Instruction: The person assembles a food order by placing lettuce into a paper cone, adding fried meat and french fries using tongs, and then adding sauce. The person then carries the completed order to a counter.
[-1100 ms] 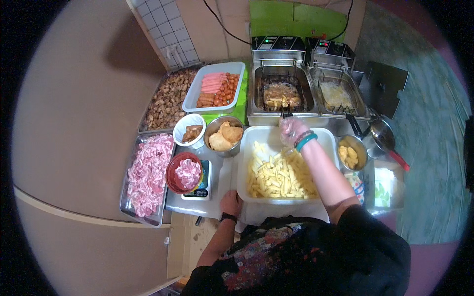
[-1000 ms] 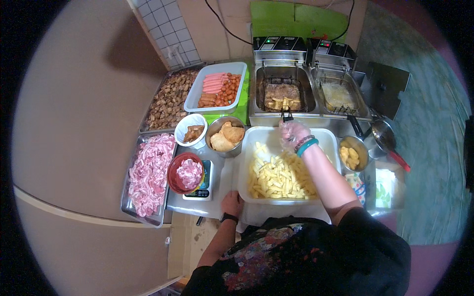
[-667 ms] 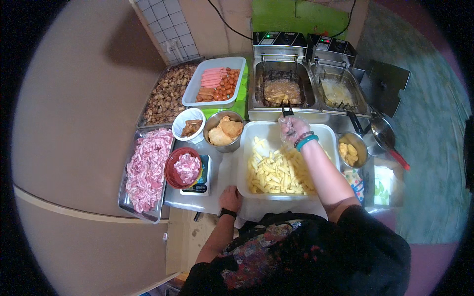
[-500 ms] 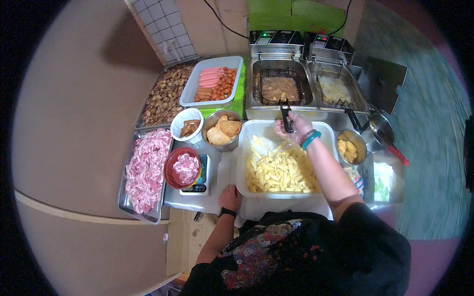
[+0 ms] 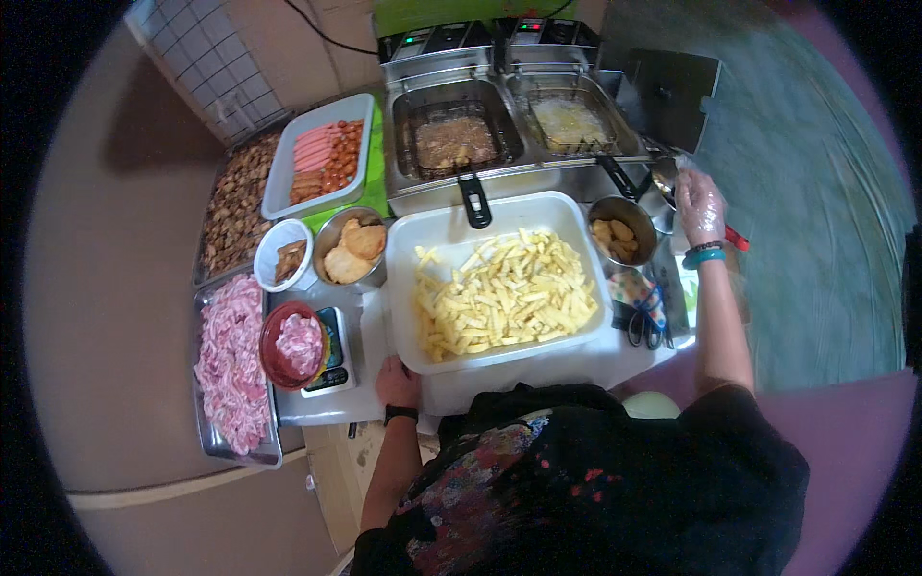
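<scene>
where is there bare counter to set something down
Bare counter: a narrow strip between the scale and the fries tub, left hand near its front end, and the front edge before the scale. Crowded: behind the scale around the white bowl, and around the steel pot by the right hand.

No readable text, fryer panel markings too small, scale markings blurred
</scene>
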Tool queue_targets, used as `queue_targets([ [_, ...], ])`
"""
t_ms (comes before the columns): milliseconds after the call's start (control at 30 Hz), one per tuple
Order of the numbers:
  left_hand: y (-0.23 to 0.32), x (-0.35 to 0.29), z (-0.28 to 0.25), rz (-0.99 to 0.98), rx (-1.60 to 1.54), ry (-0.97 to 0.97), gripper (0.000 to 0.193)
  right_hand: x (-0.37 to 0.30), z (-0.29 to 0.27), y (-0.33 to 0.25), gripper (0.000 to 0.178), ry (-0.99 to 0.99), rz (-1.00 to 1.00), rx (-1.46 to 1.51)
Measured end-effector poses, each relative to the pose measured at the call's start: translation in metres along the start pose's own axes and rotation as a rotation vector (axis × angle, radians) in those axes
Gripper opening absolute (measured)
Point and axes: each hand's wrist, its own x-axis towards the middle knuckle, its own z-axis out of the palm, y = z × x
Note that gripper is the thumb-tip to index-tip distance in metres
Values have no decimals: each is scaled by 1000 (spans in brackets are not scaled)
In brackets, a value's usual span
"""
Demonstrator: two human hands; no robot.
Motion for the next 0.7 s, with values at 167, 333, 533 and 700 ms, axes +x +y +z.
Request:
queue_targets([
  [167,-24,-5,19,-46,-55,-32,16,4,-13,51,37,-581,286,-759],
  [333,-15,-5,16,-3,21,-27,16,11,-1,113,44,-876,504,-707],
  [533,-12,-1,9,-20,9,-68,14,13,22,187,41,-874,400,-585],
  [700,-9,-7,5,11,-36,-11,15,-2,2,180,39,-843,428,-505],
])
